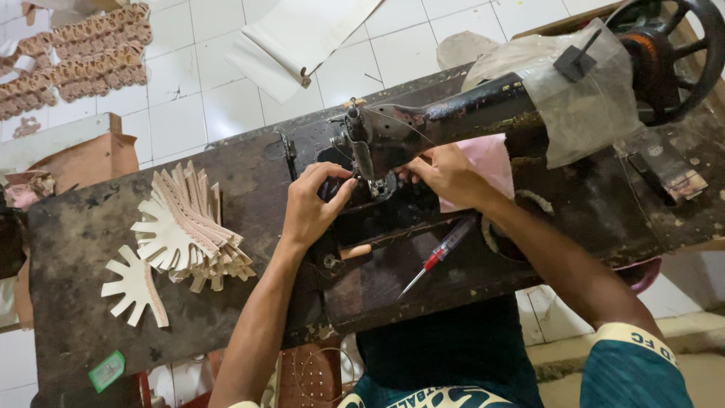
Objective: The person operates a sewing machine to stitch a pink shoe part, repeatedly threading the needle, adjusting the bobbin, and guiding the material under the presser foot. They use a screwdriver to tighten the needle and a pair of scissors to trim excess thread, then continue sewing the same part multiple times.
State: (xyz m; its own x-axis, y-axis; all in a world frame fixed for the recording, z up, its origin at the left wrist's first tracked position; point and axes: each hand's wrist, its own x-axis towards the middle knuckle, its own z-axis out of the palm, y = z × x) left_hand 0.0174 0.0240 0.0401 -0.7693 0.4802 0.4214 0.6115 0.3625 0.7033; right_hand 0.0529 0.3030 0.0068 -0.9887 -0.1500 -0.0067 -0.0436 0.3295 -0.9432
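Note:
A black sewing machine [453, 113] sits on a dark worn table [91, 227]. My left hand [313, 204] rests at the needle area, its fingers curled beside the presser foot [374, 181]; what it pinches is hidden. From the other side my right hand [445, 175] reaches under the machine arm, fingertips close to the needle, lying over a pink cloth [491, 162]. I cannot see any piece between the fingers.
A stack of cream comb-shaped cut pieces [189, 227] lies at the left, one single piece [136, 287] nearer the edge. A red-handled screwdriver [438, 257] lies in front of the machine. The hand wheel [672, 53] and a plastic cover [574, 83] are at the right. More pieces [83, 53] lie on the tiled floor.

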